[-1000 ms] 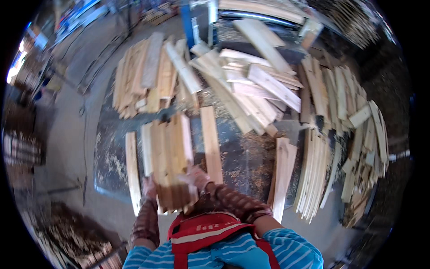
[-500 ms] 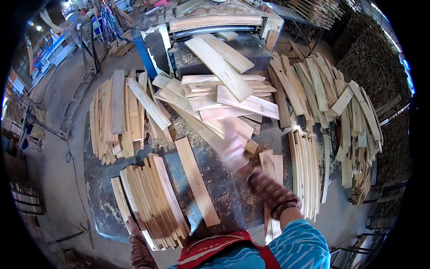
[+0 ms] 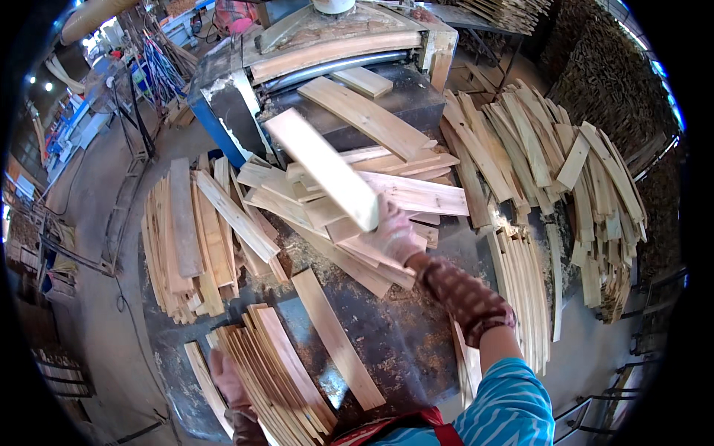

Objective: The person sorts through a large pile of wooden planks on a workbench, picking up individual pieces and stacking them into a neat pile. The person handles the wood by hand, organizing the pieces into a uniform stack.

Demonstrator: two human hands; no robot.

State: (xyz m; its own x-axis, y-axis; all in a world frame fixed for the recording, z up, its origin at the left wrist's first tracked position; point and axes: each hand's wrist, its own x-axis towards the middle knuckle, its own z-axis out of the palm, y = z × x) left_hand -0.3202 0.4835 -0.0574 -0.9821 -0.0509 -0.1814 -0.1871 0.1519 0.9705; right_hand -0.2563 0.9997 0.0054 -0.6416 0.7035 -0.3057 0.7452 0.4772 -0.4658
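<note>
My right hand [image 3: 394, 234] is closed around the near end of a pale wooden board [image 3: 323, 171]. The board slants up to the left over a loose pile of boards [image 3: 387, 279], its far end towards the machine. At the lower left, my left hand [image 3: 229, 380] lies along the side of a row of boards standing on edge [image 3: 286, 372], fingers stretched out against them. One narrow board [image 3: 206, 383] is just left of that hand. A single flat board [image 3: 338, 338] lies on the dark table between the row and my right arm.
A planer-like machine [image 3: 338, 46] with a metal roller stands ahead; boards [image 3: 364, 115] rest on its bed. Stacked boards flank the table [image 3: 416, 349], at left [image 3: 178, 238] and right [image 3: 520, 290], with more piles farther right [image 3: 602, 201]. Wood shavings litter the tabletop.
My right hand, blurred over the pile before, now holds a board up. The board slanting on the pile has shifted left. My left hand has moved up along the row. The view has tilted.
</note>
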